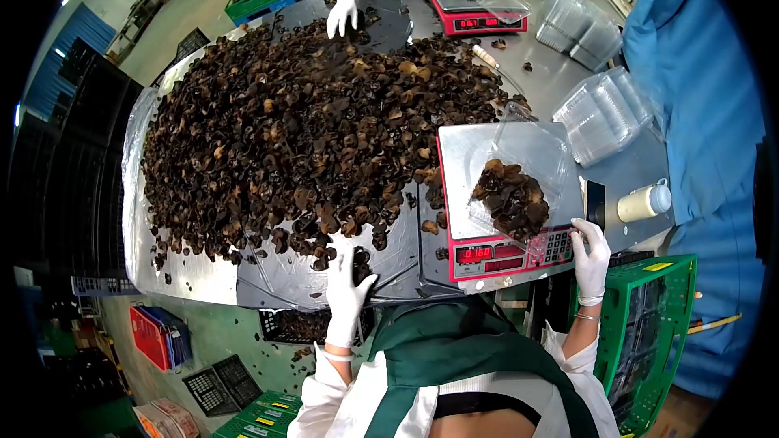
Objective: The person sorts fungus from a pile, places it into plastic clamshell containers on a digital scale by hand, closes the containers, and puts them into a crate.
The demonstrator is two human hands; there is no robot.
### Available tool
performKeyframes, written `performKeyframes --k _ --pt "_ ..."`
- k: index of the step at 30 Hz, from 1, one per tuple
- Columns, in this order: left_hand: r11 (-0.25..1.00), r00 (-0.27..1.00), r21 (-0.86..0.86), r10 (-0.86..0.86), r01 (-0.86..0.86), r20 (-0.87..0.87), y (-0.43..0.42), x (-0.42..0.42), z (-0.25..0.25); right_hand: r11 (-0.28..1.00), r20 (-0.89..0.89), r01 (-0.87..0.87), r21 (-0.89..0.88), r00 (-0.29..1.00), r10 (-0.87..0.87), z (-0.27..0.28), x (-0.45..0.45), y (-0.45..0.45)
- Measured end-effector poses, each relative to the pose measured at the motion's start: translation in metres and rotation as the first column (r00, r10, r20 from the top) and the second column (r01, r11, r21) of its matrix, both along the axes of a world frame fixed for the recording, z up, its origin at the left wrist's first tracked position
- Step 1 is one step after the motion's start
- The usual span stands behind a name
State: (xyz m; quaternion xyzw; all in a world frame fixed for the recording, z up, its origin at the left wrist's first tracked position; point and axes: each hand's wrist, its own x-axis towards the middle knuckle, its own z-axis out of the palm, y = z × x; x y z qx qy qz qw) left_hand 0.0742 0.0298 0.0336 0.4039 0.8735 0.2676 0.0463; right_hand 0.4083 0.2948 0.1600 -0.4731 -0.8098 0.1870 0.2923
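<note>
Green apron fabric (pixel 462 341) lies nearest the camera. Left hand (pixel 347 290), white-gloved, is released, thumb spread, at the near edge of the pile of dark fungus-like pieces (pixel 284 138). Right hand (pixel 591 259), gloved, is partly curled beside the keypad of the red scale (pixel 462 146); its grip cannot be determined. Ahead, between both hands, this scale supports a clear container (pixel 480 212) of pieces. Farther, a co-worker's gloved hand (pixel 342 15) is at the pile's far side.
</note>
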Motion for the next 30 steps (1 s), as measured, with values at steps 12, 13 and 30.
performKeyframes --k 12,13,30 --pt "0.721 -0.363 0.074 -0.432 -0.689 0.826 0.034 -0.034 0.000 0.998 -0.006 0.032 -0.051 0.999 -0.032 -0.006 0.008 -0.009" --pt "0.721 -0.351 0.088 -0.436 -0.688 0.829 0.045 -0.028 0.011 0.998 0.000 0.037 -0.054 0.999 -0.037 -0.002 0.007 -0.012" --pt "0.873 -0.152 0.481 -0.487 -0.077 0.860 0.209 0.039 0.096 0.989 -0.009 0.129 0.067 0.992 -0.128 -0.016 0.042 -0.032"
